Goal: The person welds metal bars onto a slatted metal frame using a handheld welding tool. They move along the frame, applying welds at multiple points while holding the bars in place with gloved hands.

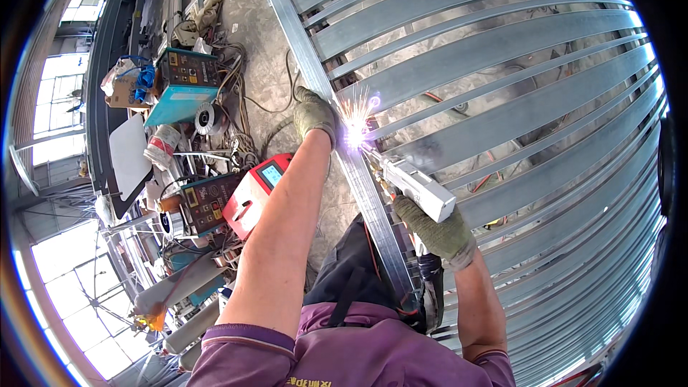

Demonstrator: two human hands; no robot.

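Observation:
A green-gloved left hand of mine (314, 115) is closed at the near-side edge of a long galvanized steel tube (297, 39), just left of a bright weld spot; part of its fingers is hidden. My right hand (438, 231), in a matching glove, grips a white handheld welding gun (417, 183) from below. The gun's nozzle (370, 150) points up and left at the joint between the long tube and a crosswise slat (380, 123). Orange sparks (355, 111) and a violet-white glare spray from there, hiding the joint itself.
Rows of parallel steel slats (473, 51) stretch right over a concrete floor with hoses. On the left stand a red machine with a screen (252, 193), teal-sided welding machines (188, 79), a wire spool (208, 119), a white bucket (162, 145) and tangled cables (240, 129).

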